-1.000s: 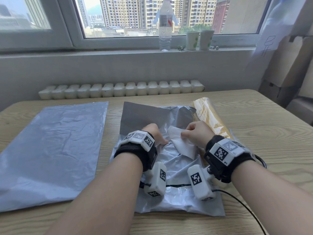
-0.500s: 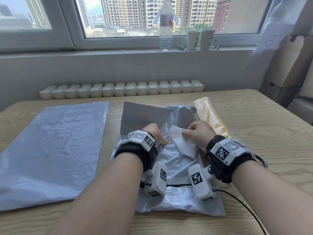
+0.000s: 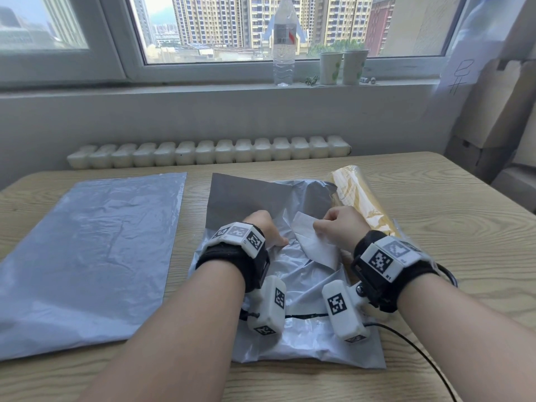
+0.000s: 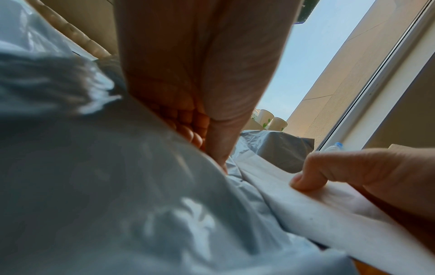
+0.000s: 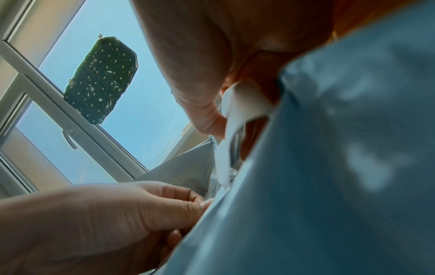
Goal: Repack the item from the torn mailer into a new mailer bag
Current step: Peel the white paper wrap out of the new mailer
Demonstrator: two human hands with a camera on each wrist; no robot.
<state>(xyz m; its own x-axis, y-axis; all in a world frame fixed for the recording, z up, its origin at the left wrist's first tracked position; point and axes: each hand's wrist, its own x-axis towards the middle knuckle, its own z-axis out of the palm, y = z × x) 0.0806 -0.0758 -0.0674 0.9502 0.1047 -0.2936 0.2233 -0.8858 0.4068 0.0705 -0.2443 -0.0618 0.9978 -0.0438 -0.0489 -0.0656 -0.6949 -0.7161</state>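
Nothing has shifted: your left hand (image 3: 265, 229) pinches the torn mailer (image 3: 304, 285) steady so your right hand (image 3: 338, 227), beside it, pinches its white flap (image 3: 314, 245) open.

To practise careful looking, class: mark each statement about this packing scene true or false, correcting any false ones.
1. The right hand pinches a white flap on the crumpled mailer. True.
2. The flat mailer lies to the right of the crumpled one. False: it lies to its left.
3. A water bottle stands on the windowsill. True.
4. The left hand is raised clear of the crumpled mailer. False: it grips it.
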